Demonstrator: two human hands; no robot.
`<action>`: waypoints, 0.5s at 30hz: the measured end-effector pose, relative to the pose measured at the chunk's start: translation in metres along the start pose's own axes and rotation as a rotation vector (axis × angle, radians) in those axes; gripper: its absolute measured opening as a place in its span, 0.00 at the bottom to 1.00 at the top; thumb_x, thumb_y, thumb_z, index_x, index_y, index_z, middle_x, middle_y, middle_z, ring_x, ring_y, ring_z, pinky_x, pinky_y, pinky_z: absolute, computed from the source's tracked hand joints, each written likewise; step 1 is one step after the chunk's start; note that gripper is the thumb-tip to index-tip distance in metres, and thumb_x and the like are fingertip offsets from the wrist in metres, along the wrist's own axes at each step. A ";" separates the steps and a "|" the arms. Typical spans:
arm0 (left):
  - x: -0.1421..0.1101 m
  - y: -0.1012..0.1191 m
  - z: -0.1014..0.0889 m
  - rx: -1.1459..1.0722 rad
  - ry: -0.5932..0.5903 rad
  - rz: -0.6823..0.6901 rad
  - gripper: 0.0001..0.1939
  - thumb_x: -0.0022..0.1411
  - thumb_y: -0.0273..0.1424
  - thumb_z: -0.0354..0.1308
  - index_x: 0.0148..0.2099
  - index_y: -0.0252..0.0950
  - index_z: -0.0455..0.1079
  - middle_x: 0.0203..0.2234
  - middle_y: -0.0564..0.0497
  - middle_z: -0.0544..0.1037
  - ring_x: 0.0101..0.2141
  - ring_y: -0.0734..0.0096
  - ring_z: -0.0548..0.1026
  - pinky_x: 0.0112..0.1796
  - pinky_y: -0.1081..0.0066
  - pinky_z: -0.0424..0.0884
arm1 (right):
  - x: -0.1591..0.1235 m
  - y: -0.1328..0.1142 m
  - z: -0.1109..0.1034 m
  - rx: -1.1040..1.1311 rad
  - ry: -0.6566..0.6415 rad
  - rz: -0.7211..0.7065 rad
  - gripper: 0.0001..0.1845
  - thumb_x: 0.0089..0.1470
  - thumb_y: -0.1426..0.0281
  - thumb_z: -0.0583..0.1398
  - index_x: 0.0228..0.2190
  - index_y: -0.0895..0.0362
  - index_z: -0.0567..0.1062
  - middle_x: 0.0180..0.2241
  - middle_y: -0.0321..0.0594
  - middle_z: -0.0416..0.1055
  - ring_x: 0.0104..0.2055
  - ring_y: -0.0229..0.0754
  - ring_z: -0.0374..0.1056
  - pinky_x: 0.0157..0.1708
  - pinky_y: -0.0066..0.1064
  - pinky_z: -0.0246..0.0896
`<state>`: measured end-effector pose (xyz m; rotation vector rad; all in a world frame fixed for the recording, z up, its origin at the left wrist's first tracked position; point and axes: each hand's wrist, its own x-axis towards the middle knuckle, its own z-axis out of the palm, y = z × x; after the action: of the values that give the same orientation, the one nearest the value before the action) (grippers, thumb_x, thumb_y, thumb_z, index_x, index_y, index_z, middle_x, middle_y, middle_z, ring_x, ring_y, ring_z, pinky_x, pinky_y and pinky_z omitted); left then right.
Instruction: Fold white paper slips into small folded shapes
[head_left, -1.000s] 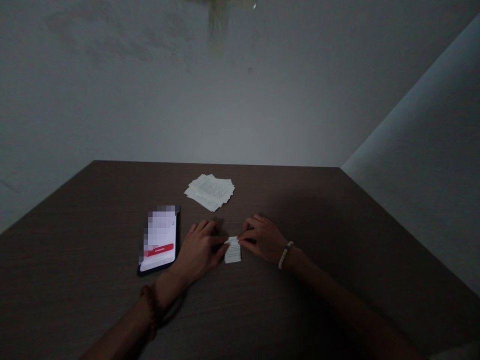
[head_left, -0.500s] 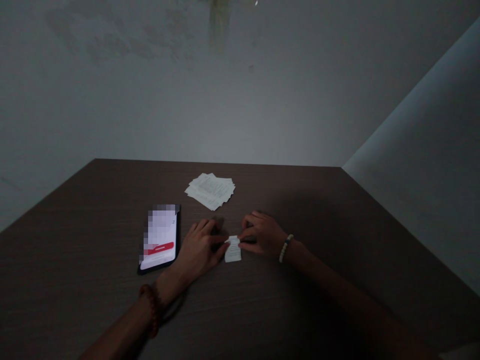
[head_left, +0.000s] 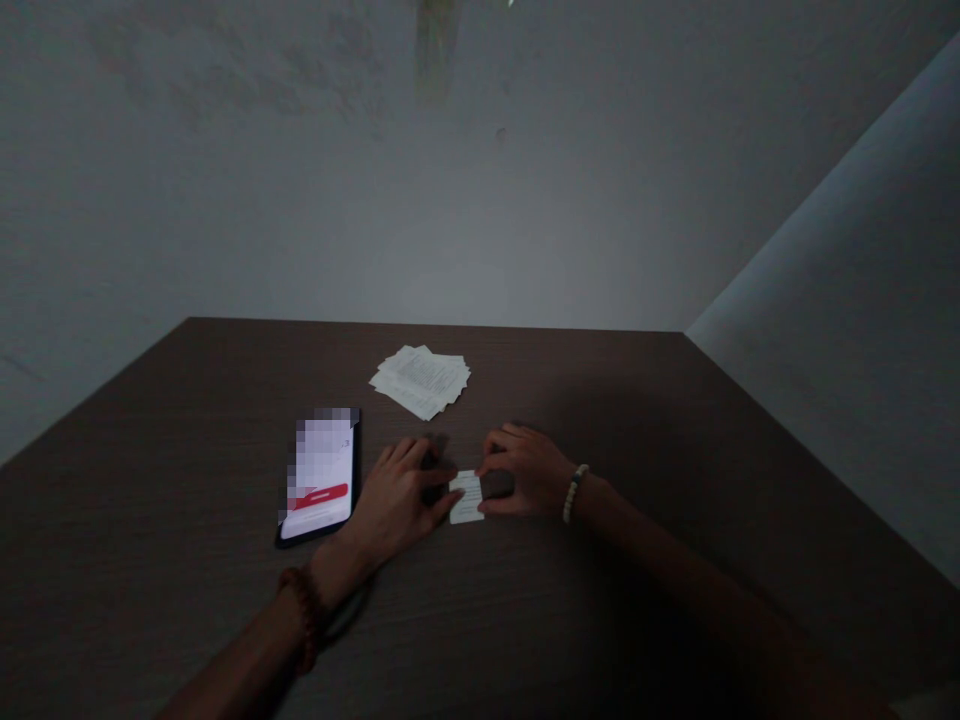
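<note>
A small, flat, roughly rectangular slip of white printed paper (head_left: pixel 469 500) lay on the dark, wood-grained table (head_left: pixel 480 620), between the two hands. The left hand (head_left: pixel 397 500) touched its left side with thumb and forefinger, though whether they pinched it could not be told; the right hand (head_left: pixel 531 472) had thumb and forefinger parted at its right edge, the thumb lower than half a second earlier.
</note>
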<state>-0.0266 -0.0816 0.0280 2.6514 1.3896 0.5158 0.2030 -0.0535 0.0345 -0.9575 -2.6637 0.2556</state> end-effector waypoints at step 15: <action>-0.008 0.004 0.002 0.005 0.003 0.081 0.18 0.63 0.41 0.52 0.51 0.39 0.70 0.47 0.42 0.68 0.46 0.54 0.65 0.44 0.56 0.62 | -0.016 -0.026 0.006 -0.063 0.078 0.186 0.12 0.57 0.63 0.59 0.41 0.53 0.75 0.37 0.42 0.66 0.41 0.44 0.59 0.39 0.36 0.55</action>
<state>-0.0267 -0.0902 0.0253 2.7215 1.2897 0.5261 0.1970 -0.0840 0.0324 -1.2123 -2.5278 0.1709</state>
